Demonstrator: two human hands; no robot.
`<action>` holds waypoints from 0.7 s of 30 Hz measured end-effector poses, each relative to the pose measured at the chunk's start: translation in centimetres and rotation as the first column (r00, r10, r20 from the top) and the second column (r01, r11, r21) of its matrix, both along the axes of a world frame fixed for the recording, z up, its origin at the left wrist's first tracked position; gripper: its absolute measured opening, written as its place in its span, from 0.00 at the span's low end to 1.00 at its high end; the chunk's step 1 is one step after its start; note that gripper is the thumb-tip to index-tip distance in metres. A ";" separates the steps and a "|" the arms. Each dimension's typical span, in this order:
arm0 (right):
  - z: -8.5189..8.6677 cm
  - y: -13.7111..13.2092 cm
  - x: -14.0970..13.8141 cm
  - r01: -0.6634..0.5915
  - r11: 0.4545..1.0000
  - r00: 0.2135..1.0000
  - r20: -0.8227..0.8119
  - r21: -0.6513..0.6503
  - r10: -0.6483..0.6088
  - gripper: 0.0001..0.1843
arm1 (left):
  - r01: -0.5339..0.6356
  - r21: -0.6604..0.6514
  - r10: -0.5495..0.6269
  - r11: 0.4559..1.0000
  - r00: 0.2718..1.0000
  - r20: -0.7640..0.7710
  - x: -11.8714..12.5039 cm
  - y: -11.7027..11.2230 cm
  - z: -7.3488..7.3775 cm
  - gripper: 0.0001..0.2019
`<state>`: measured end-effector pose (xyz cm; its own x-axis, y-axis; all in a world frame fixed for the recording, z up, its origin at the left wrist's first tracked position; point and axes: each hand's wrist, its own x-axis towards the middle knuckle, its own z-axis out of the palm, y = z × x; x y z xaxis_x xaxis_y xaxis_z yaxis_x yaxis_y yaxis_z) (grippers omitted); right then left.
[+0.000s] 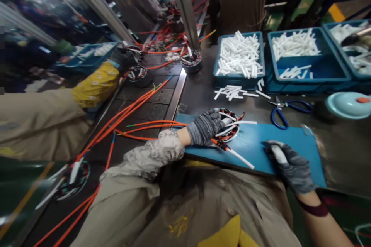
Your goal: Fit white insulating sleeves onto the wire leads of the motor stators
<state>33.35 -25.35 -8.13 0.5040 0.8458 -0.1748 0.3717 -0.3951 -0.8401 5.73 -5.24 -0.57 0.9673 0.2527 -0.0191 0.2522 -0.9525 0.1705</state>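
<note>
My left hand (204,127), in a grey knit glove, is closed on the near-left side of a ring-shaped wire-wound stator (230,135). The stator lies on a blue mat (252,146), with orange leads running off to the left under my wrist. White sleeves (242,158) stick out from it to the right. My right hand (292,168), gloved alike with a white-wrapped thumb, rests over the mat's right part. Its fingers are curled, and whatever they may hold is hidden. Blue-handled snips (279,112) lie beyond the mat.
Blue bins (239,79) of white sleeves stand at the back, with loose sleeves (232,92) before them. A pale blue lidded container (349,105) is at right. Left, orange wires (124,112) and another stator (74,179) lie on the conveyor; a co-worker's yellow-sleeved arm (95,85) reaches across.
</note>
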 end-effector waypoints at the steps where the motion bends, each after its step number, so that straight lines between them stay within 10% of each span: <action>1: -0.4 -0.1 0.0 -0.006 1.000 0.999 0.036 0.001 0.006 0.31 | -0.011 -0.018 0.011 1.000 1.000 0.013 0.1 0.1 -0.1 0.36; 12: -1.2 -0.5 0.4 -0.097 0.991 0.994 0.067 0.094 0.091 0.25 | -0.470 -0.021 0.464 0.883 0.877 -0.122 -4.6 -4.3 2.3 0.35; 15: -1.2 -0.5 0.2 -0.132 0.983 0.988 0.092 0.127 0.121 0.20 | -0.711 -0.015 0.695 0.703 0.691 -0.197 -8.5 -3.9 3.6 0.35; 21: -1.0 -0.3 -0.2 -0.179 0.962 0.965 0.227 0.208 0.131 0.17 | -0.988 0.073 0.960 0.133 0.110 -0.258 -16.4 -4.5 3.8 0.30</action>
<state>33.13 -25.62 -9.15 0.3685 0.9214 0.1237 0.5902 -0.1291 -0.7969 -10.70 -9.72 3.24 -0.1455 0.9574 -0.2495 0.9870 0.1577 0.0296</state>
